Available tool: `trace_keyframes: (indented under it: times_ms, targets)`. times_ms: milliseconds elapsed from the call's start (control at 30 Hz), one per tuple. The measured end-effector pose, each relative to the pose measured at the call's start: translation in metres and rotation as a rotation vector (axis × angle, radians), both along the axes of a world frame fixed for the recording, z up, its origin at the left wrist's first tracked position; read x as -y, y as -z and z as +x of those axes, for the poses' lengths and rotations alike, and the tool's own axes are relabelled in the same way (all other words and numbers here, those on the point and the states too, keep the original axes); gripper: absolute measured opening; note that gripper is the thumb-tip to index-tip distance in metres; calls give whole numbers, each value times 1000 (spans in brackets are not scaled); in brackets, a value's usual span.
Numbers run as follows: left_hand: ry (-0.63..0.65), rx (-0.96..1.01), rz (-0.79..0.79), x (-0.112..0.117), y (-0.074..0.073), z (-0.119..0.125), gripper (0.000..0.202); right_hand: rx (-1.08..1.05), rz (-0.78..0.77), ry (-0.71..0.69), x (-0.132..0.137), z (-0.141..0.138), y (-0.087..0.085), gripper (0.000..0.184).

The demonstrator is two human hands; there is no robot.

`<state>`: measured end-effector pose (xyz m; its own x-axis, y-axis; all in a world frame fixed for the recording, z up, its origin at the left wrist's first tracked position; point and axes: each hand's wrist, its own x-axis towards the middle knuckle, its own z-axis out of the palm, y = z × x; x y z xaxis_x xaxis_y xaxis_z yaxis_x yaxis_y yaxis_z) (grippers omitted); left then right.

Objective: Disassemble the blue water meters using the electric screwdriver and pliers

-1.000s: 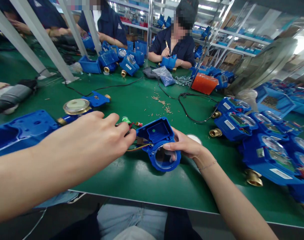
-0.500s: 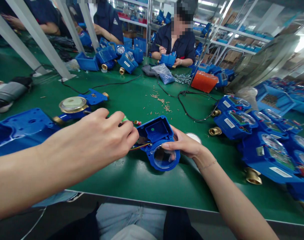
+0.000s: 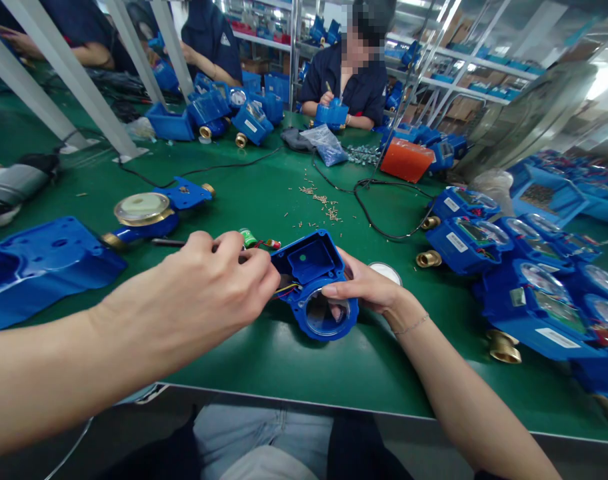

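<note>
My right hand (image 3: 371, 288) grips a blue plastic meter housing (image 3: 317, 257) from its right side, thumb on the rim of the round clear window. The housing is tilted, its rectangular compartment facing up. Just left of it, my left hand (image 3: 219, 277) is closed with fingertips at the housing's edge. Thin coloured wires (image 3: 287, 289) run between the fingertips and the housing; what the fingers pinch is hidden. Beyond the left knuckles lie a green cylindrical part (image 3: 247, 237) and a small red-ended connector (image 3: 273, 244). A dark thin rod (image 3: 168, 243) sticks out behind that hand.
Assembled blue meters (image 3: 539, 300) crowd the right side. A brass-rimmed meter body (image 3: 143, 210) and a blue housing (image 3: 49, 267) stand left. Small screws (image 3: 329, 207) are scattered ahead, near a black cable (image 3: 369, 207). A white round lid (image 3: 385, 272) lies beside my right wrist. Co-workers sit opposite.
My left hand has shifted slightly right, closer to the housing. More of the green part and the dark rod now shows behind it. My right hand keeps its grip.
</note>
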<state>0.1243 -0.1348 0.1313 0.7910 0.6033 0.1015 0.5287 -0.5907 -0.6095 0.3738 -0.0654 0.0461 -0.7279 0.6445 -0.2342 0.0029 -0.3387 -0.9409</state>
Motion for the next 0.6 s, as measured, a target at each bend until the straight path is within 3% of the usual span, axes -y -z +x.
trace_keyframes:
  times_ms: [300,600]
  targets:
    - [61,-121,119,-7,-8,-1,23,16,15,8,2,0,-3,66]
    - [2,-161,131,-2,1,-3,39,-23,12,16,1,-2,2,63]
